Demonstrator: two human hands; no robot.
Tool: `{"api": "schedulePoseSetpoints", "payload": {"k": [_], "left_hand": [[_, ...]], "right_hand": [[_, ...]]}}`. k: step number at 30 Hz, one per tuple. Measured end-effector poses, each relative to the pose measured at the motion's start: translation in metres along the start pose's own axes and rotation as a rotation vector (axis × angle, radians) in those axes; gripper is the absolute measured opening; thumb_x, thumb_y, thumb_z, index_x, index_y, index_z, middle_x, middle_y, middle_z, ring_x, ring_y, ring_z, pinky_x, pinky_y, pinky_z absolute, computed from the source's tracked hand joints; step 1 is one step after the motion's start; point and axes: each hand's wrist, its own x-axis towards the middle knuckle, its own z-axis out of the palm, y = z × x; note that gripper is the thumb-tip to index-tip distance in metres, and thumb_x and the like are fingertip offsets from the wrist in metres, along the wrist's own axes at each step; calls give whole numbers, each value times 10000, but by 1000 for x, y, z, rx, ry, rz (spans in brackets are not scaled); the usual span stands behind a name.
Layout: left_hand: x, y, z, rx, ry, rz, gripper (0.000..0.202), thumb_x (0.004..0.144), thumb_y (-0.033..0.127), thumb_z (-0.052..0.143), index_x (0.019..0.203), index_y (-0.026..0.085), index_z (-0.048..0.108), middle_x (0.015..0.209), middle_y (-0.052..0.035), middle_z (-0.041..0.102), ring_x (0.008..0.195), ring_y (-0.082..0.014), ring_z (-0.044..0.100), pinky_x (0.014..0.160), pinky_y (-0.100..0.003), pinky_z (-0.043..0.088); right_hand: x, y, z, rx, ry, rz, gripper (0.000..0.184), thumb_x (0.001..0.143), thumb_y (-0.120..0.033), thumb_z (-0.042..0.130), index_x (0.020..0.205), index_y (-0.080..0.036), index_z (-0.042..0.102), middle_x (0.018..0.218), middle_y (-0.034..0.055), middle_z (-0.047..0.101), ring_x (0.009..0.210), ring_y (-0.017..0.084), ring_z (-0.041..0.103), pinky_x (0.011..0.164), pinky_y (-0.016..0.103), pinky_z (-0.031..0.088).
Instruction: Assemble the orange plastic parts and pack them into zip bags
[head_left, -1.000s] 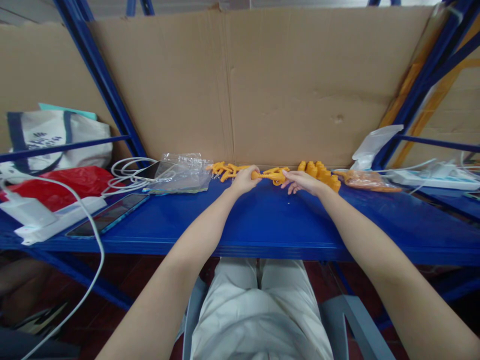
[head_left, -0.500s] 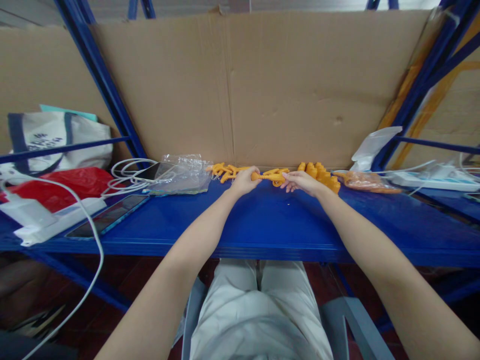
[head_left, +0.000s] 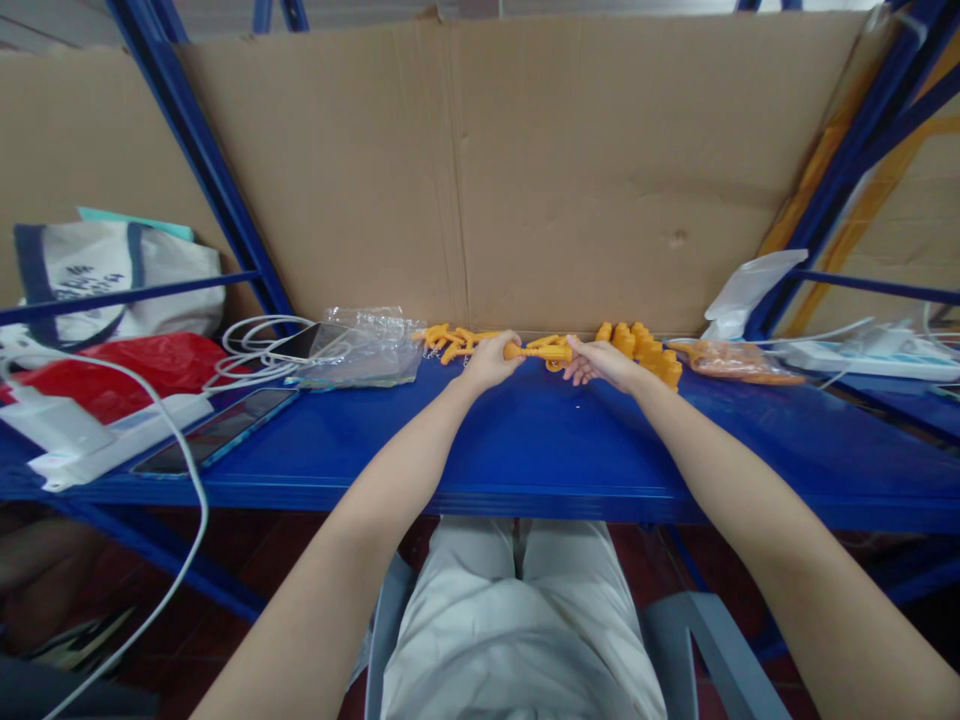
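An orange plastic piece (head_left: 538, 351) is held between both hands at the back of the blue shelf (head_left: 525, 440). My left hand (head_left: 489, 360) is closed round its left end. My right hand (head_left: 600, 362) pinches its right end with thumb and forefinger, the other fingers curled loosely. More orange pieces lie behind: a small heap (head_left: 448, 341) to the left of my left hand and a row of chunkier ones (head_left: 643, 349) just behind my right hand.
A clear plastic bag (head_left: 366, 346), white cables (head_left: 251, 350) and a phone (head_left: 217, 430) lie at the left, with a white power strip (head_left: 112, 435), red bag (head_left: 127, 368) and tote bag (head_left: 105, 275). A bag of orange pieces (head_left: 731, 362) and another power strip (head_left: 855, 358) sit right. Cardboard (head_left: 525, 170) backs the shelf.
Both hands stay on the orange piece with only a slight lift and shift; nothing else has moved.
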Motion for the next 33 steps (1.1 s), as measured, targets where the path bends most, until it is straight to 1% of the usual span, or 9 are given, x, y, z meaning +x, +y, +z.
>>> {"api": "schedulePoseSetpoints", "payload": {"k": [4,8,13,17,19,21,24,27,33], "left_hand": [[0,-2,0,-23,0,-8,178,763,165,718,909,193,619,749,6,676,742,-169,658,739,-284,511],[0,-5,1,-39,-11,-16,182,769,166,719,929,185,634,773,-7,691,753,-175,672,757,-299,533],[3,-7,3,-14,19,6,306,791,141,692,1095,172,670,967,-54,741,875,-190,707,853,-331,561],[6,-3,-1,26,91,49,423,818,80,640,1234,159,660,1259,-117,690,1102,-200,677,957,-317,539],[5,1,-4,81,117,53,382,832,70,624,1200,148,687,1285,-123,682,1160,-205,654,1007,-318,513],[3,6,-8,131,94,17,321,859,89,606,1156,148,713,1212,-112,722,1087,-203,689,989,-321,524],[0,14,-13,188,32,-52,267,901,136,570,1105,165,740,1076,-87,769,934,-202,731,913,-322,558],[-2,22,-17,229,37,-67,263,909,157,558,1090,186,747,1041,-75,777,922,-207,733,891,-313,557],[-1,34,-23,260,68,-66,261,920,179,542,1080,183,747,995,-77,778,895,-204,727,858,-295,544]], "right_hand": [[-1,0,0,35,-21,-4,411,982,-531,447,893,-179,640,791,132,731,548,147,618,558,276,481],[-3,-1,1,97,-36,-34,195,941,-358,592,1002,-181,647,994,129,747,627,137,661,567,242,481],[1,0,2,195,-12,-80,44,901,-212,652,897,-169,658,855,72,735,598,106,644,567,202,501],[9,2,-1,283,108,-131,88,870,-223,698,848,-172,629,732,27,693,536,94,610,552,206,515],[14,5,-4,305,204,-160,132,843,-235,725,845,-180,605,771,29,699,529,92,604,547,218,517],[20,11,-7,300,302,-200,188,810,-251,751,865,-187,582,829,39,704,548,100,614,536,225,508],[33,21,-11,232,432,-296,291,762,-303,776,929,-196,563,887,51,691,602,133,641,547,255,515],[45,31,-14,111,510,-401,374,731,-364,771,995,-200,562,928,60,670,688,179,662,593,310,544],[45,37,-14,-370,603,-526,401,760,-410,700,1073,-183,595,905,75,684,706,214,635,676,382,536]]}}
